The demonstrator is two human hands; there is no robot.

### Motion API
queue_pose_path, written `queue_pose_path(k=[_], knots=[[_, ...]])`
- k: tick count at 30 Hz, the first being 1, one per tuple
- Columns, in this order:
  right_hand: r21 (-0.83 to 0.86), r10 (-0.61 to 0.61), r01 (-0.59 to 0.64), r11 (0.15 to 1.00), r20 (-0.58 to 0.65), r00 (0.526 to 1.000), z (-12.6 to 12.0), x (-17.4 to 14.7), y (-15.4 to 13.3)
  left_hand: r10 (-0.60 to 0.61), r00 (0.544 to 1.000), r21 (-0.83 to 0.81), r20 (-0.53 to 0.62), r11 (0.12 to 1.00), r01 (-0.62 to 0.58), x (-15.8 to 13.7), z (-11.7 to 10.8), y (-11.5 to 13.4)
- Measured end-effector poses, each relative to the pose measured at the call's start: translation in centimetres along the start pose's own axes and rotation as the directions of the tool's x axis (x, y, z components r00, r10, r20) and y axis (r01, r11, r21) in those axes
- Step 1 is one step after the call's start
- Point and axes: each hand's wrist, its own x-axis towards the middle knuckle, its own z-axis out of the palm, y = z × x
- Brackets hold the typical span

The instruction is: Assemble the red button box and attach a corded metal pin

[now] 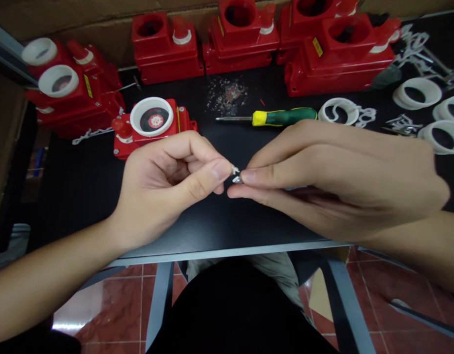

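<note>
Over the middle of the black table, my left hand (171, 182) pinches a tiny white piece (234, 170) between thumb and forefinger; its kind is too small to tell. My right hand (322, 172) faces it, thumb and fingers closed on a small shiny metal piece (237, 180), mostly hidden by the fingertips. The two pieces are very close; I cannot tell whether they touch. Behind my left hand sits a red housing with a white ring (152, 116) on top. A screwdriver (282, 117) with a green and yellow handle lies beyond my right hand.
Several red housings (167, 49) line the back, with more at the left (75, 98). Small shavings (228, 94) are scattered behind the screwdriver. White rings (416, 93), screws (403, 124) and white cords (414, 44) lie at the right. The table's front edge (227, 253) is near my body.
</note>
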Motion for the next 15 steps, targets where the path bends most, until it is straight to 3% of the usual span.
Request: queue_pose_path(k=[2,4,9,15], knots=[[-0.196,-0.128,0.116,0.974,-0.053,0.990,-0.3,0.0,-0.5,-0.042,0.999,0.013,-0.027,0.999,0.043,0.0,0.2,0.2],[-0.279,-0.152,0.129,0.952,-0.062,0.986,-0.6,0.2,-1.0,-0.075,0.996,0.025,-0.044,0.997,0.076,0.0,0.4,0.4],[-0.208,0.013,-0.013,0.978,-0.001,1.000,-1.1,0.5,-1.4,-0.050,0.999,0.023,-0.016,0.998,0.051,-0.1,0.2,0.2],[-0.334,-0.108,0.095,0.938,-0.023,0.994,-1.2,0.3,-1.2,-0.089,0.995,0.038,-0.041,0.995,0.091,-0.1,0.2,0.3]])
